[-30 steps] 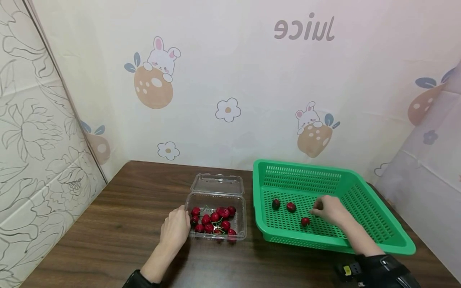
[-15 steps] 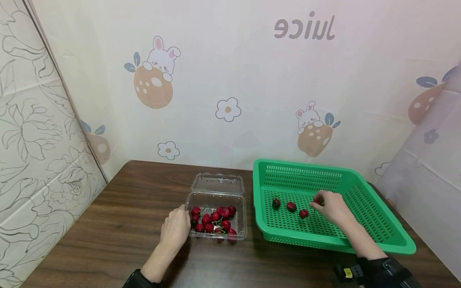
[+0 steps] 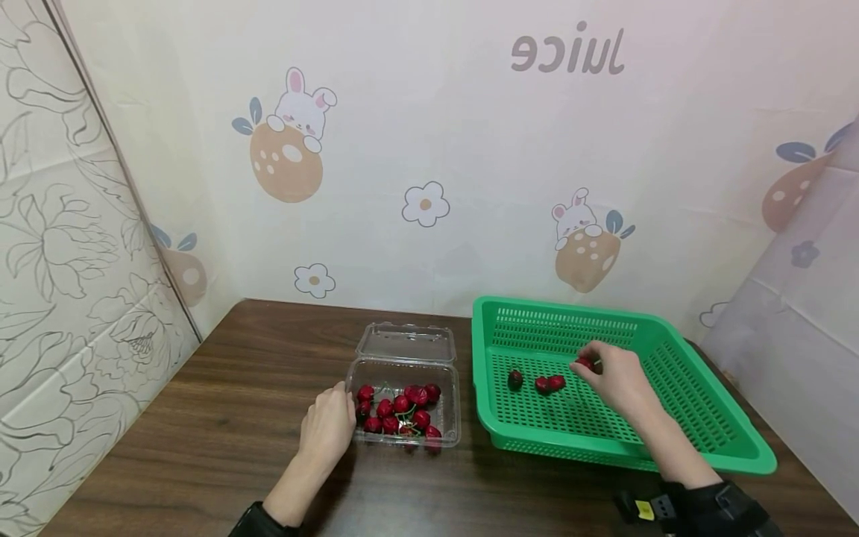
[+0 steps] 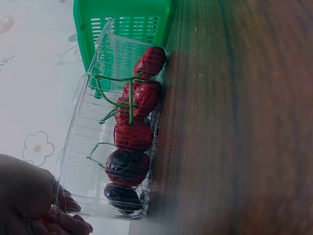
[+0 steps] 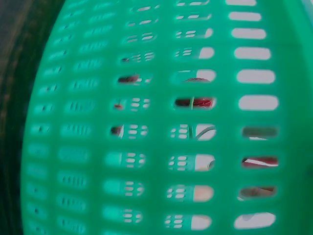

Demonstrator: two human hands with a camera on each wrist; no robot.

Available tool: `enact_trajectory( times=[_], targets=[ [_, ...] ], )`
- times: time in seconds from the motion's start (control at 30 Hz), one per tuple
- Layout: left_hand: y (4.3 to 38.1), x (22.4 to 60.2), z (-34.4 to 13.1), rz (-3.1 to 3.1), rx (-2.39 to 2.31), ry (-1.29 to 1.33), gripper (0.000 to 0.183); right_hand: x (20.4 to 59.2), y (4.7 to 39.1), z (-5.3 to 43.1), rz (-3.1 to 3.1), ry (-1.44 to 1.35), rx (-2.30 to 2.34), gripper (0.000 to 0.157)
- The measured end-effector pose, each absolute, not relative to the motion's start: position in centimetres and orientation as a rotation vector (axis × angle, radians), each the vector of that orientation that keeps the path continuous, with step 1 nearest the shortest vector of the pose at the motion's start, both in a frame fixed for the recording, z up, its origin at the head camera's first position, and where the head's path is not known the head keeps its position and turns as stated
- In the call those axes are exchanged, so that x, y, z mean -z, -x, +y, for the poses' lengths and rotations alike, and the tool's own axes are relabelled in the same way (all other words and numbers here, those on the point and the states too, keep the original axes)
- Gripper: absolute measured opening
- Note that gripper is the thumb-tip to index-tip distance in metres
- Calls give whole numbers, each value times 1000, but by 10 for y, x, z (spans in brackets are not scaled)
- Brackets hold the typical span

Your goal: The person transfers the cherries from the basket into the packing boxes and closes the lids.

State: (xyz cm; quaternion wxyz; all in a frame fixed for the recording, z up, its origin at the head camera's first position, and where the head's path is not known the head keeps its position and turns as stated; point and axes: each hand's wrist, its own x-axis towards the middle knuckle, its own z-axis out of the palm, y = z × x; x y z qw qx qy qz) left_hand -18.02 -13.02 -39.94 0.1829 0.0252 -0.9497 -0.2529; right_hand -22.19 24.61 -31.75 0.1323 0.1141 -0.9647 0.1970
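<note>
A clear plastic clamshell box (image 3: 403,367) stands with its lid folded back, and several red cherries (image 3: 401,403) with green stems lie inside. My left hand (image 3: 327,425) grips its left side; in the left wrist view the fingers (image 4: 71,223) curl at the box's near corner. Over the green basket (image 3: 564,305), my right hand (image 3: 620,380) pinches a cherry (image 3: 585,363) between thumb and fingers, partly covered by them. Below it on the basket floor sit a dark cherry (image 3: 514,380) and two redder cherries (image 3: 549,384) side by side.
Both containers rest on a brown wooden table (image 3: 221,418), the basket to the right of the box. A printed wall covering (image 3: 429,261) rises behind the table's back edge. The basket's slotted wall (image 5: 225,117) fills the right wrist view, with red fruit glimpsed through the slots.
My right hand has picked up a cherry and moved slightly up and back within the basket. Another cherry has shifted left against its neighbour. The left hand and box stay put.
</note>
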Motion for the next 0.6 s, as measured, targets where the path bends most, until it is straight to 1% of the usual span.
enact_trajectory(
  times=[0.6],
  targets=[
    [181,400,-129,-2680,712,-82,10,293,211,224,-2637,-391,-583,17]
  ],
)
